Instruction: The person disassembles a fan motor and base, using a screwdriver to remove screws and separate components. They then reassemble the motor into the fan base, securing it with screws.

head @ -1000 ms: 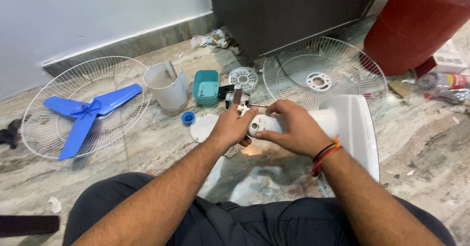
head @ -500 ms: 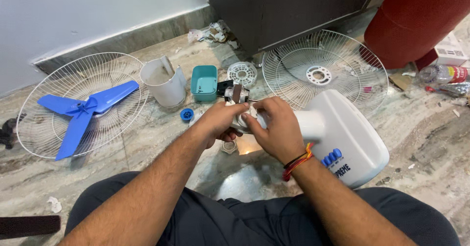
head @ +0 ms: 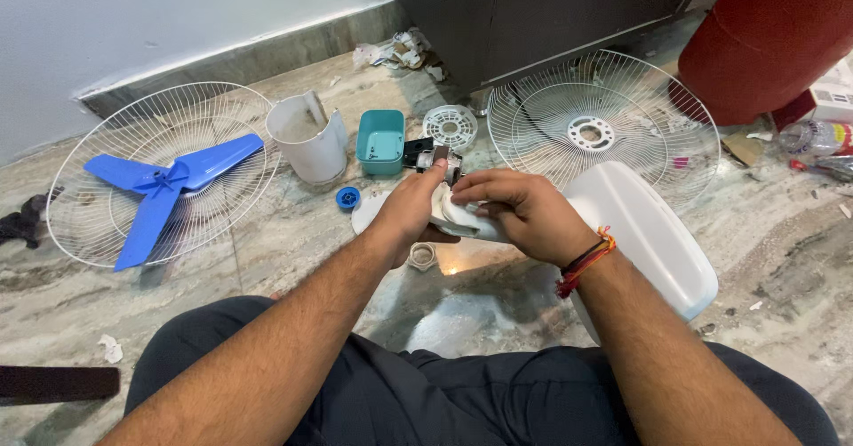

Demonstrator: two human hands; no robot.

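Gripping the white fan neck (head: 462,219) over the stone floor (head: 293,233) just ahead of our knees, we kept both hands closed on it: our left hand (head: 410,208) wrapped the near end, thumb by the dark motor part (head: 433,156), and our right hand (head: 515,211) clasped the top. We judged it stiff, smooth plastic, fairly light but unbalanced by the attached white base (head: 653,242), so best held close to the joint. Beyond lay a teal box (head: 380,141), a white housing (head: 311,139), a blue cap (head: 348,198), two wire guards (head: 622,99) and blue blades (head: 164,184).

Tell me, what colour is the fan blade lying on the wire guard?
Blue. The fan blade shows best in the head view, resting on the white wire guard.
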